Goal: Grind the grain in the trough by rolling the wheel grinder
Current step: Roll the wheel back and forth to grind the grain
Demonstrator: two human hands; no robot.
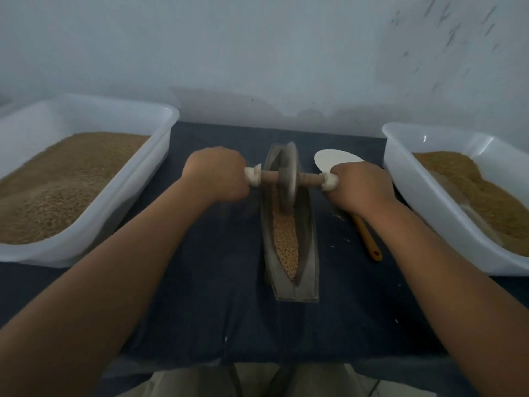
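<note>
1. Dark cloth (200,296) covers the bench; pale wall behind.
2. Left hand (216,173) and right hand (362,186) each clench an axle end; wheel grinder (287,176) stands between them in trough (310,253).
3. Judgement: press evenly with both hands and roll back over grain (286,239), which lies nearer the body.

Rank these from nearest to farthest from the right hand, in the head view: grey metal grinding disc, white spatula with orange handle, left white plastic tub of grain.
1. White spatula with orange handle, partly hidden under the right hand.
2. Grey metal grinding disc, to its left, in the middle.
3. Left white plastic tub of grain, far left.
</note>
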